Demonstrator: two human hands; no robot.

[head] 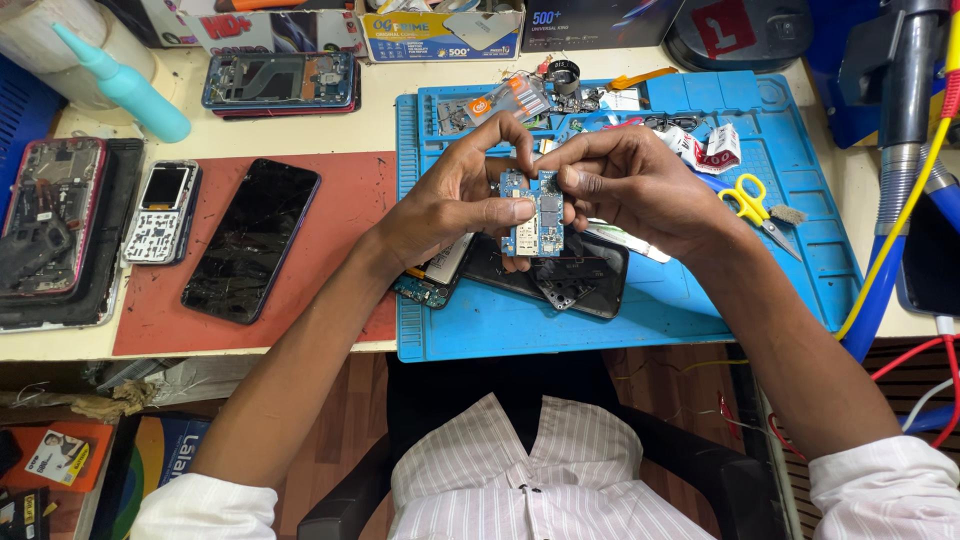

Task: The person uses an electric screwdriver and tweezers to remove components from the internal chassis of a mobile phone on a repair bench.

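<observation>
Both hands pinch a small blue phone circuit board (533, 213), left hand (455, 200) and right hand (630, 185), above a blue silicone repair mat (640, 300) and a dismantled black phone (570, 275).

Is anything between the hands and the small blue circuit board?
Nothing visible: the left hand and right hand both pinch the small blue circuit board directly, above the blue work mat.
</observation>
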